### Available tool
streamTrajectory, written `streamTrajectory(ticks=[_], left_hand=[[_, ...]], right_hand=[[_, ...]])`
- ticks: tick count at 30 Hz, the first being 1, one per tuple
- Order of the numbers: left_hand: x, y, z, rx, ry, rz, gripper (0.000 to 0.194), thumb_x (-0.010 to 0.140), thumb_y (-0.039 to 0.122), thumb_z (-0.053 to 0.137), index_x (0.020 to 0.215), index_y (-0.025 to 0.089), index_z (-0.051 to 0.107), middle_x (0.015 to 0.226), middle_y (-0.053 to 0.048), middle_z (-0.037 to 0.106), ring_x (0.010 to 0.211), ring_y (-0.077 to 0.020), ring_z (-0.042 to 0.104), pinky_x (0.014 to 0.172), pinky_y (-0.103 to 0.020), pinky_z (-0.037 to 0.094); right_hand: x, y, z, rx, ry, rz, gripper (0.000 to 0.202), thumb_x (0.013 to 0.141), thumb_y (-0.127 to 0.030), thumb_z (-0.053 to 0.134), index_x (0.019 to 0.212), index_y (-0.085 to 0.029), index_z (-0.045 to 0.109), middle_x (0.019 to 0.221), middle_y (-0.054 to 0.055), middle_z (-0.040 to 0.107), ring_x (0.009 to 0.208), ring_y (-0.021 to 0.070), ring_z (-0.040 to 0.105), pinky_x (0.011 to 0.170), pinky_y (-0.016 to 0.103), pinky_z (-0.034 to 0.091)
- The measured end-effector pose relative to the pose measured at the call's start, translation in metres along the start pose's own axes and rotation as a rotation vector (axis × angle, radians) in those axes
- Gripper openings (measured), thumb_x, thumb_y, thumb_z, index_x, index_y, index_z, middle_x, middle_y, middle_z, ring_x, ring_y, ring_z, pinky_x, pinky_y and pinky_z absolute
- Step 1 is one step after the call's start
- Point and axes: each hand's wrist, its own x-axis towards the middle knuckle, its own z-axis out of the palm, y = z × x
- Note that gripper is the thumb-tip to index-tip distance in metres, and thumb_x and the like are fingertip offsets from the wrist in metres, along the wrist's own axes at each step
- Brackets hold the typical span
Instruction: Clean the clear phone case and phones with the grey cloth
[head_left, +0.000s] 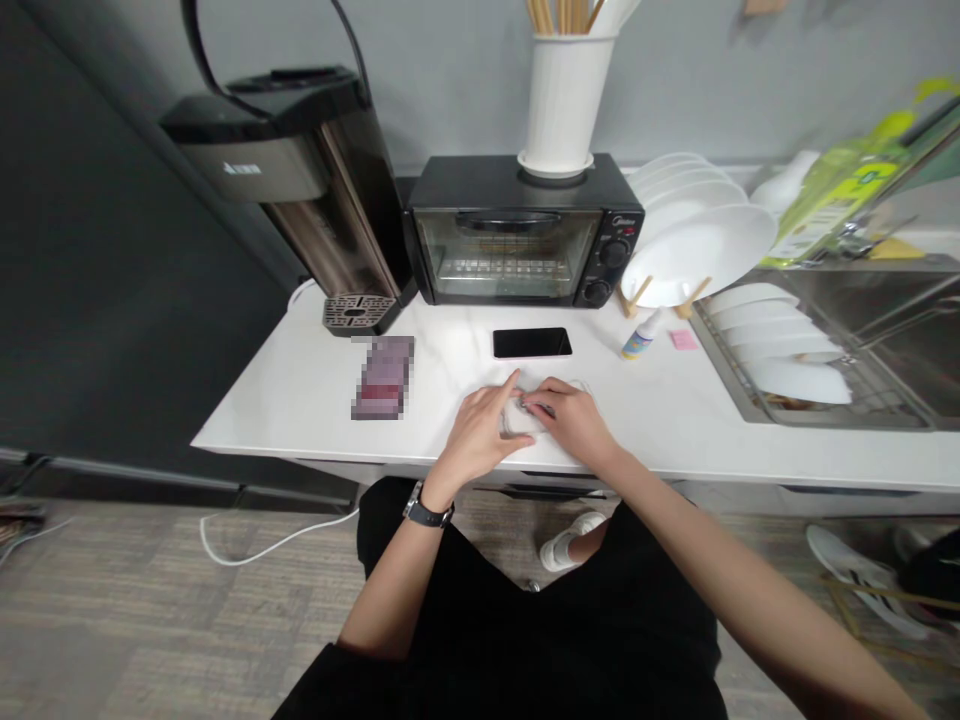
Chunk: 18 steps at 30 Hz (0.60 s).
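Observation:
On the white counter, near its front edge, lies a small whitish, clear-looking item (pixel 515 418) between my two hands. My left hand (pixel 480 425) rests at its left side, with the thumb and index finger spread apart around it. The fingers of my right hand (pixel 566 412) are pinched together over its upper part, on something small and dark that I cannot make out. Just beyond my hands lies a black-screened phone (pixel 532 343), flat on the counter.
A blurred purple item (pixel 384 378) lies left. Behind stand a water dispenser (pixel 330 200) and a toaster oven (pixel 517 240) bearing a white utensil holder (pixel 566 100). To the right are a small bottle (pixel 640 338), pink notes (pixel 683 340), racked plates (pixel 697 245) and a sink (pixel 885 410).

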Motion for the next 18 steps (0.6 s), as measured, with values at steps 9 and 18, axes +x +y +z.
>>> streamTrajectory(ticks=[9, 18], left_hand=[[-0.002, 0.004, -0.002, 0.016, 0.007, 0.002, 0.113, 0.083, 0.039, 0.09, 0.171, 0.033, 0.02, 0.145, -0.008, 0.065, 0.134, -0.0325, 0.057, 0.115, -0.05, 0.044], [-0.004, 0.003, -0.001, 0.012, 0.005, -0.006, 0.116, 0.081, 0.044, 0.091, 0.171, 0.035, 0.018, 0.147, -0.007, 0.065, 0.136, -0.0341, 0.055, 0.117, -0.053, 0.042]], right_hand=[[-0.003, -0.017, -0.01, 0.112, -0.199, -0.141, 0.017, 0.098, -0.012, 0.067, 0.094, -0.023, 0.08, 0.096, 0.005, 0.076, 0.086, 0.0196, 0.075, 0.082, 0.03, 0.056], [-0.024, 0.014, -0.042, 0.004, -0.179, -0.042, 0.022, 0.099, -0.017, 0.061, 0.093, -0.026, 0.081, 0.094, 0.004, 0.077, 0.084, 0.0226, 0.078, 0.077, 0.034, 0.06]])
